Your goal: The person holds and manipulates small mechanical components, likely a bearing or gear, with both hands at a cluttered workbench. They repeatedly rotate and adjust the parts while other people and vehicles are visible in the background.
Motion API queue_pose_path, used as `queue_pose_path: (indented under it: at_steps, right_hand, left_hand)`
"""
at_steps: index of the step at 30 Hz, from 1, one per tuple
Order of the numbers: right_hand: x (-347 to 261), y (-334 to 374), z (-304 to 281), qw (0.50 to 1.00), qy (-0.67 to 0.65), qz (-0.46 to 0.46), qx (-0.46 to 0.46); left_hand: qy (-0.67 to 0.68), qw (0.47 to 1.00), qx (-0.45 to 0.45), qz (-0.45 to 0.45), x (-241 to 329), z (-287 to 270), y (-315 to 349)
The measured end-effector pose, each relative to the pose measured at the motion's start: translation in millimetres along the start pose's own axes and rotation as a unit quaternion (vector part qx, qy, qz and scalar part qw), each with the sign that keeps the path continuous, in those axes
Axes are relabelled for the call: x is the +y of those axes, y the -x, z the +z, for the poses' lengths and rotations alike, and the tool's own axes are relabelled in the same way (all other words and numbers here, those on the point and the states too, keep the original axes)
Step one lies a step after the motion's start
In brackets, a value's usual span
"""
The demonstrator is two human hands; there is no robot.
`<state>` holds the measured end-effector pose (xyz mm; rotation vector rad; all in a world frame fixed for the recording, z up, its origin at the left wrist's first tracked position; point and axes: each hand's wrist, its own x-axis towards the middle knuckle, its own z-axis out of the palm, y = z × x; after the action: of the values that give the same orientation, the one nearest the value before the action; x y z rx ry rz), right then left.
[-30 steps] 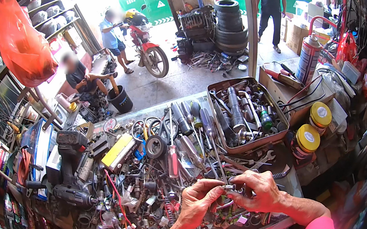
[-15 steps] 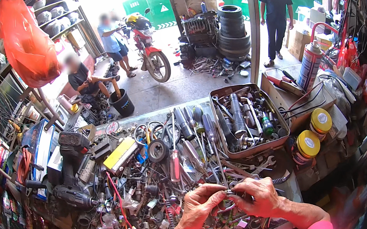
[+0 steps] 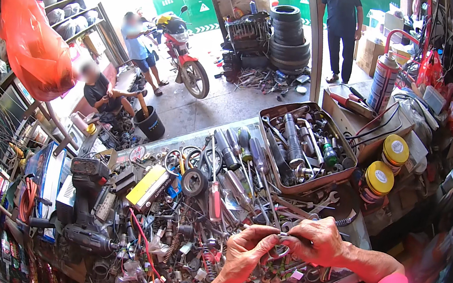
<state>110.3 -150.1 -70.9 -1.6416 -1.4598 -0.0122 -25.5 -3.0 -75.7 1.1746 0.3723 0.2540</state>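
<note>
My left hand (image 3: 247,251) and my right hand (image 3: 318,240) meet over the near right part of the cluttered bench. Both are closed, thumbs and fingertips pinching a small silvery metal part (image 3: 282,238) between them. Fingers cover most of this part, so its exact kind does not show. Just below the fingertips is a pale curved ring (image 3: 279,254); whether it is joined to the held part I cannot tell. Under and around my hands lie loose springs, sockets, nuts and other small parts. Open-end wrenches (image 3: 327,201) lie just beyond my right hand.
A metal tray (image 3: 312,191) of sockets and tools sits beyond my hands. Screwdrivers, a red-handled one (image 3: 215,201) among them, and a cordless impact wrench (image 3: 86,238) lie leftward. Yellow-lidded tubs (image 3: 379,178) stand right. Three people and a red motorcycle (image 3: 183,54) are farther off.
My hands stay together with the small metal part, shifting only slightly. In the background, the standing person in dark clothes has come a little nearer. The view has tilted slightly.
</note>
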Motion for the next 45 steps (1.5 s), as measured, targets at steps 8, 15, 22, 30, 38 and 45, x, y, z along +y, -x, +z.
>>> queue_pose_path:
  at_steps: [8, 15, 22, 30, 38, 45]
  right_hand:
    - [-8.1, -6.5, -1.0, 1.0, 0.01, 0.016, 0.004]
    - [0.1, -0.8, 4.7, 0.999, 0.019, -0.004, 0.033]
    - [-7.1, -1.7, -2.4, 1.0, 0.009, -0.005, 0.013]
    - [-3.6, -1.9, -0.1, 1.0, 0.014, -0.004, 0.025]
    - [-4.5, -4.3, -1.5, 0.999, 0.009, -0.016, 0.034]
    - [-1.6, -1.9, 1.0, 0.999, 0.013, -0.01, 0.041]
  left_hand:
    - [0.002, 1.0, 0.0, 0.008, -2.5, -3.3, -1.6]
    - [0.01, 1.0, 0.017, 0.001, 4.3, 5.8, 0.5]
    - [-0.068, 0.998, -0.003, -0.012, -0.2, -2.9, 2.6]
    - [-0.078, 0.995, 0.009, 0.068, 0.6, 9.8, 3.8]
    - [-0.091, 0.994, 0.026, 0.06, -2.8, 4.6, 5.1]
    - [-0.108, 0.987, 0.023, 0.113, -6.7, 7.1, 3.1]
